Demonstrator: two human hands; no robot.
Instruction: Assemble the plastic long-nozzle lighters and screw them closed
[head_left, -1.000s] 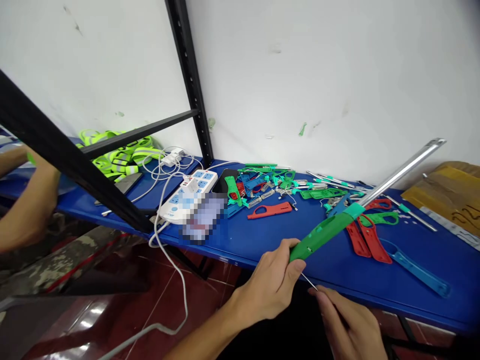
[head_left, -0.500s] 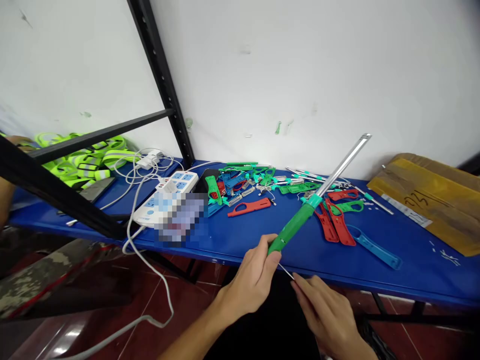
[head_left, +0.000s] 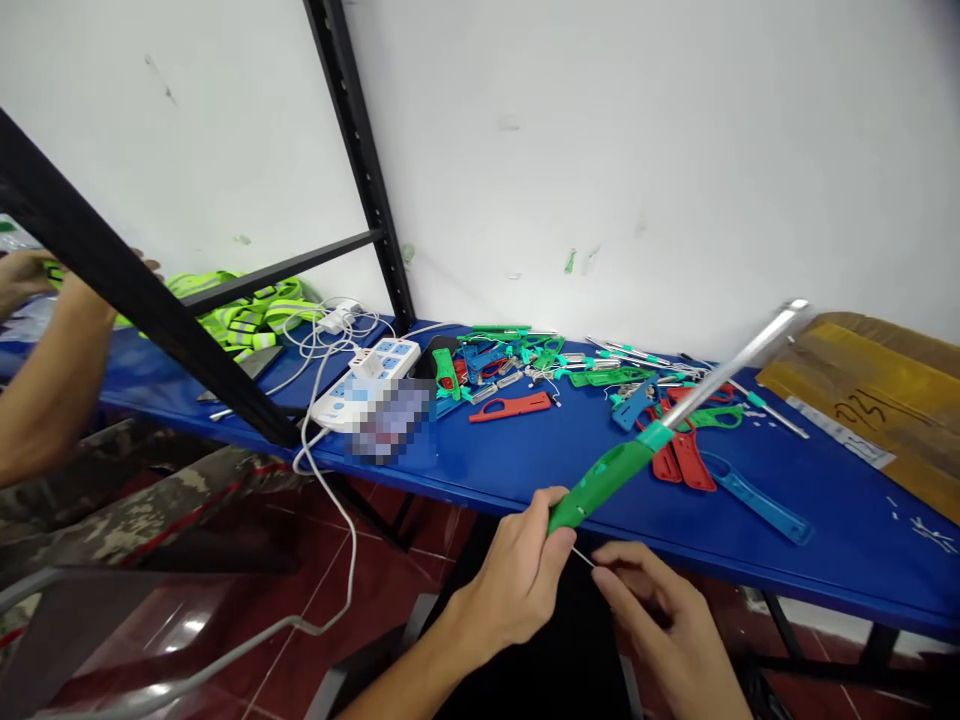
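Observation:
A green long-neck lighter (head_left: 607, 478) with a teal collar and a shiny metal tube slants up to the right over the table edge. My left hand (head_left: 517, 570) is closed around the lower end of its handle. From below that handle a thin metal rod (head_left: 583, 556) runs to the fingertips of my right hand (head_left: 664, 620). The thumb and forefinger meet the rod's near end, with the other fingers curled loosely; whether the rod has a grip inside the palm is hidden. Red lighter shells (head_left: 686, 460) and a blue shell (head_left: 761, 505) lie beyond my hands.
Several lighter parts (head_left: 517, 365) are heaped along the wall on the blue table (head_left: 510, 465). Leftward are a power strip (head_left: 375, 375), a blurred phone (head_left: 394, 420), white cables, a black post (head_left: 360, 150) and reflective straps (head_left: 255, 315). A taped carton (head_left: 862, 390) stands right. Another person's arm (head_left: 64, 370) is at far left.
The view swung right, then partly back left. My left hand keeps hold of the lighter. My right fingers have loosened and spread somewhat at the rod. The other person's arm has moved.

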